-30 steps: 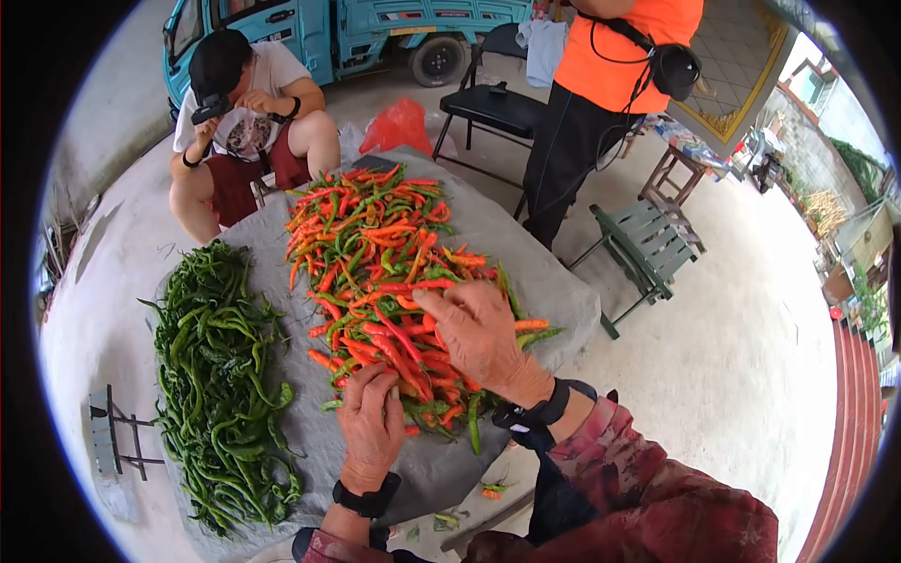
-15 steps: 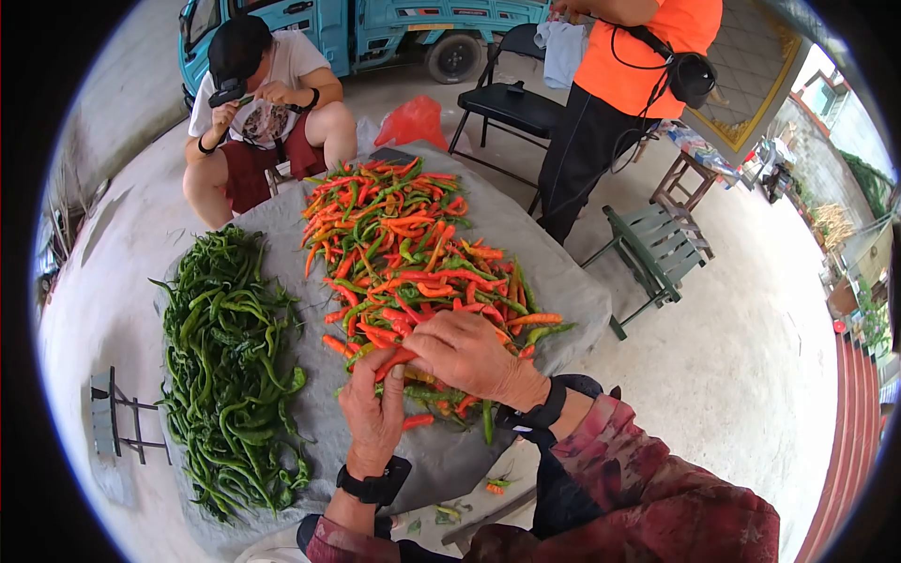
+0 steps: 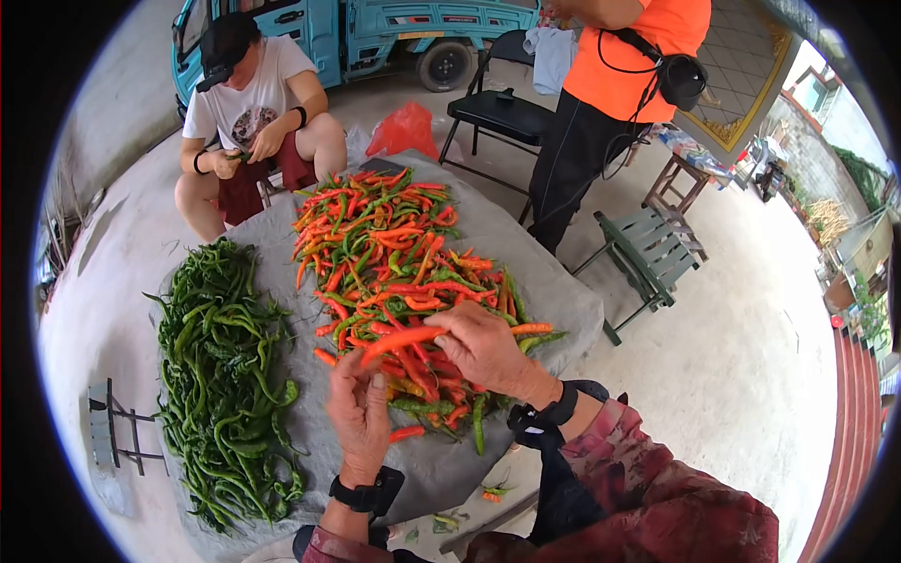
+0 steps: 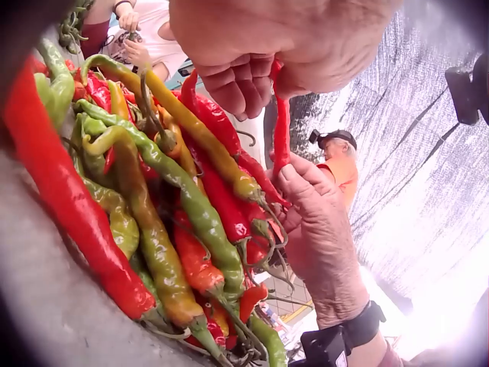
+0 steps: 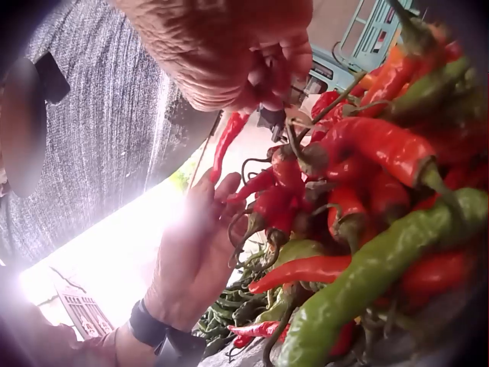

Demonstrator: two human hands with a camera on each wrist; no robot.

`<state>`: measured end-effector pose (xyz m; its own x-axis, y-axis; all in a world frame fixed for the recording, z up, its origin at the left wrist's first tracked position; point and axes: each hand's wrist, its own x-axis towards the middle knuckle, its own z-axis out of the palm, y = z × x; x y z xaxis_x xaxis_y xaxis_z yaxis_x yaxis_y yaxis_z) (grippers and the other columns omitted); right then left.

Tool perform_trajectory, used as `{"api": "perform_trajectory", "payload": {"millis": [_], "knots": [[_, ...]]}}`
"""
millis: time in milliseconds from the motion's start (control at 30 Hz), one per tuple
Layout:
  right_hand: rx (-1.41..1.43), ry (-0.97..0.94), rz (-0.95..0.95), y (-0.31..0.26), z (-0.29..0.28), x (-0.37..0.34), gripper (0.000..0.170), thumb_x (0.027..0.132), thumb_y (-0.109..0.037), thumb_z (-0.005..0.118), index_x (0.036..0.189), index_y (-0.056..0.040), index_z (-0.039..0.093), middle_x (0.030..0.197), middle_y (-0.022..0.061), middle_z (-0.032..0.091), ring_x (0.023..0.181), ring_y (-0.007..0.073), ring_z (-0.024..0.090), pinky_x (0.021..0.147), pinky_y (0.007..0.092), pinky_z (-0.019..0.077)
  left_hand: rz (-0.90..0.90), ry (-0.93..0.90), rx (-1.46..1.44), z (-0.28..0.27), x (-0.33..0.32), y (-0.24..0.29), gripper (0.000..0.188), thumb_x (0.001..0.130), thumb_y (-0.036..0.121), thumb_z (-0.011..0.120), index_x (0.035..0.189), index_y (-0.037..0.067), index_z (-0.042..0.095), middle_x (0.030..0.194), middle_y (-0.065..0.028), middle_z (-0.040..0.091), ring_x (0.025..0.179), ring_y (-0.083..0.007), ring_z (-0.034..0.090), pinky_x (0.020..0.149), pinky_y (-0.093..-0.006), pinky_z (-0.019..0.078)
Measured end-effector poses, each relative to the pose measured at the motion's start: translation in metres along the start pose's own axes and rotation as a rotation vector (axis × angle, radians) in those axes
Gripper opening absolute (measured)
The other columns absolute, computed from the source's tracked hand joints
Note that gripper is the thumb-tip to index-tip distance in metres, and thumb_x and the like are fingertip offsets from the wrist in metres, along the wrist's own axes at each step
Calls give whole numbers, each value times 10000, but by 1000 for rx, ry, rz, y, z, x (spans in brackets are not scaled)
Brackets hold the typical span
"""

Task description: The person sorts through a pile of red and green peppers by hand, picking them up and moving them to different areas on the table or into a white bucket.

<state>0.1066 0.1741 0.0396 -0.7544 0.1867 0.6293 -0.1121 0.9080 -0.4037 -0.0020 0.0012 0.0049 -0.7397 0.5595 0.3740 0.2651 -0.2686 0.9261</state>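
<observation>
A red pepper [image 3: 404, 340] is stretched between both hands above the near part of a pile of red, orange and green peppers [image 3: 385, 235]. The right hand [image 3: 488, 349] pinches one end with thumb and fingers. At the other end, the left hand [image 3: 359, 413] holds the tip between thumb and fingers. The left wrist view has the same pepper [image 4: 282, 134] running from the left hand [image 4: 286, 38] to the right hand [image 4: 321, 237]. In the right wrist view, the pepper [image 5: 228, 144] hangs below the right hand [image 5: 229, 46] and meets the left hand's fingers [image 5: 210, 195].
A heap of green peppers [image 3: 225, 394] lies left on the grey-covered table [image 3: 563, 310]. Behind it, a seated person [image 3: 249, 122] holds something green. A person in orange [image 3: 638, 75] stands beyond. Around are a black chair [image 3: 502, 111], a green stool [image 3: 648, 253] and a red bag [image 3: 404, 129].
Both hands were lower on the pile a second ago; now they hold a red pepper between them, slightly farther apart than half a second ago. The seated person's hands have dropped from the face.
</observation>
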Motion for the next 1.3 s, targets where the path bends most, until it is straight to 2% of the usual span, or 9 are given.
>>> {"api": "perform_trajectory", "payload": {"millis": [100,267,467,600,833,933,1000,1233,1300], "knots": [[31,161,292,1,0,-2,307,794,-97,706,1080,-49,606,874,101,624,782,289,625,696,388,515,-13,-16,93,-2,0,-1,312,953,34,539,1260,17,485,1047,-55,587,921,-110,570,832,-248,465],[-118,41,99,6,-2,1,221,816,-172,705,973,-42,622,839,97,628,776,299,618,686,378,512,53,-61,263,-4,1,-1,273,914,-2,557,1186,19,544,997,-79,605,851,-136,583,757,-268,478],[-40,173,345,33,-9,-4,107,863,-137,639,935,-59,626,809,122,624,737,310,619,657,385,505,214,-135,417,-1,7,13,228,865,-41,577,1082,25,604,947,-126,614,760,-226,590,689,-322,483],[-6,271,475,40,-25,-4,94,888,-87,593,952,-23,617,757,130,623,642,235,615,599,331,478,246,-157,424,-3,4,12,229,863,-54,567,1073,32,607,955,-134,622,774,-260,596,700,-331,488],[63,190,518,60,-30,-18,126,858,-99,631,949,-13,616,757,128,633,642,246,617,596,329,479,237,-195,471,0,1,4,213,864,-53,574,1057,29,608,989,-135,623,859,-284,627,743,-341,505],[-82,-69,433,63,-27,-27,161,851,-86,640,962,19,588,808,111,620,685,212,614,617,338,474,221,-207,473,1,1,5,210,863,-43,583,1056,35,611,1002,-140,628,879,-290,632,752,-343,508],[-162,-237,323,64,-24,-28,197,802,-86,644,964,4,576,898,161,618,772,349,617,668,409,485,214,-199,483,1,1,5,206,858,-41,594,1047,39,618,1000,-140,633,894,-289,634,760,-346,510],[-242,-244,273,57,-18,-21,198,793,-70,613,975,-11,558,863,186,597,767,411,580,675,440,468,257,-173,460,2,0,2,190,851,-37,611,1024,39,626,1000,-131,637,869,-282,645,729,-329,519],[-216,-196,460,47,-23,-13,185,820,-102,636,951,-26,531,881,185,625,826,407,607,692,474,490,250,-171,455,2,0,4,188,851,-36,611,1023,40,626,1000,-128,638,869,-280,645,729,-328,518]]}}
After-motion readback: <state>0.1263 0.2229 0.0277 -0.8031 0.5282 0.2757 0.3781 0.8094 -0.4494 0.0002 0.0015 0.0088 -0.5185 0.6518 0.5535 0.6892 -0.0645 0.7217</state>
